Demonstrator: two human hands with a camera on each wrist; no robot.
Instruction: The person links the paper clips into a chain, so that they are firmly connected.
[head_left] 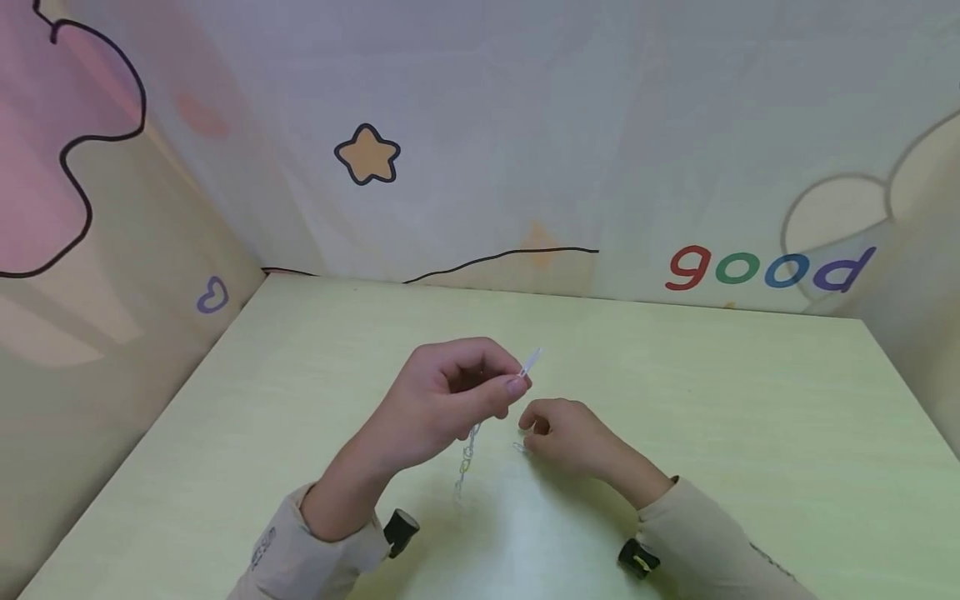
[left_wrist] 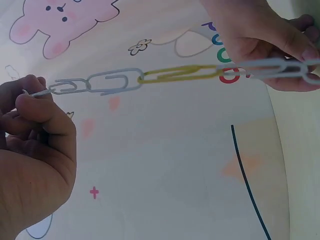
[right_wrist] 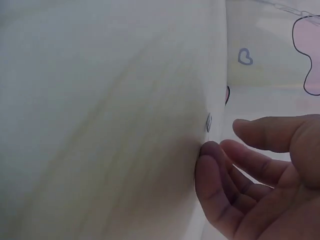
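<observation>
My left hand [head_left: 442, 400] is raised above the table and pinches a white paper clip [head_left: 531, 361] between thumb and fingertips. From this grip hangs a chain of paper clips [head_left: 467, 462]. The left wrist view shows linked white clips and a yellow clip [left_wrist: 182, 73] stretching away from the left hand [left_wrist: 37, 130]. Down at the tabletop, the right hand [head_left: 566, 433] has its fingertips against the surface beside a loose paper clip [head_left: 519, 447]. In the right wrist view the thumb stands apart from the fingers, and that clip [right_wrist: 209, 122] lies just beyond the fingertips.
The pale green table [head_left: 337, 350] meets a printed backdrop [head_left: 480, 150] along its back and sides. Black wrist-worn devices sit at the left cuff [head_left: 401, 532] and the right cuff [head_left: 639, 558].
</observation>
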